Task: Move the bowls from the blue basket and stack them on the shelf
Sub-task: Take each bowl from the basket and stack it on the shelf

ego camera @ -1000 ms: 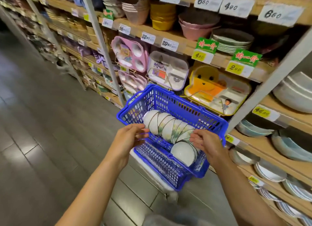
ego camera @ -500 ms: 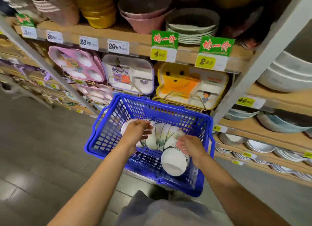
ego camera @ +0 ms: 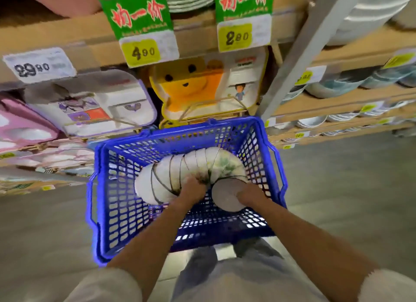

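A blue plastic basket (ego camera: 117, 214) stands on the floor in front of the shelf. Inside it a nested row of white bowls with dark rims and green leaf print (ego camera: 193, 164) lies on its side, curved like an arch. My left hand (ego camera: 191, 189) reaches into the inner side of the row and grips the bowls near the middle. My right hand (ego camera: 247, 194) holds the right end of the row, fingers round the end bowl (ego camera: 225, 195), whose base faces me. The fingertips of both hands are hidden behind the bowls.
Wooden shelves (ego camera: 247, 22) with price tags rise behind the basket. Divided children's trays, one yellow (ego camera: 191, 90), hang just above the basket's far rim. A grey upright post (ego camera: 299, 60) stands to the right, with more bowls and plates (ego camera: 337, 87) on the right-hand shelves. My knees are below.
I have leaned in closer and lower over the basket. Both hands have gone deeper and closed round the row of bowls, the left moving from its left end toward the middle.
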